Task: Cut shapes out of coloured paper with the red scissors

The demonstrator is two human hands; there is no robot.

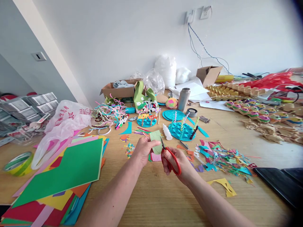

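My left hand (142,149) grips a piece of light green paper (155,142) by its left side, thumb on top. Faint drawn lines show on the paper. Red-handled scissors (174,160) are in my right hand (176,165), fingers through the loops, with the blades at the paper's right edge. Under the hands lies a pink paper piece (156,157). Just beyond stand a white glue bottle (167,132), lying tilted, and a blue painted egg-tray disc (181,131) with fuzzy pipe cleaners upright in it. Small confetti-like paper bits (129,150) lie left of my left hand.
Stacked coloured paper (78,160) covers the left side, near a tape roll (19,164) and a plastic bag (66,123). Paper scraps (224,157) spread at right, beside a black tablet-like object (274,181). A metal bottle (183,99), pipe cleaners (110,112) and egg trays (265,110) stand farther back.
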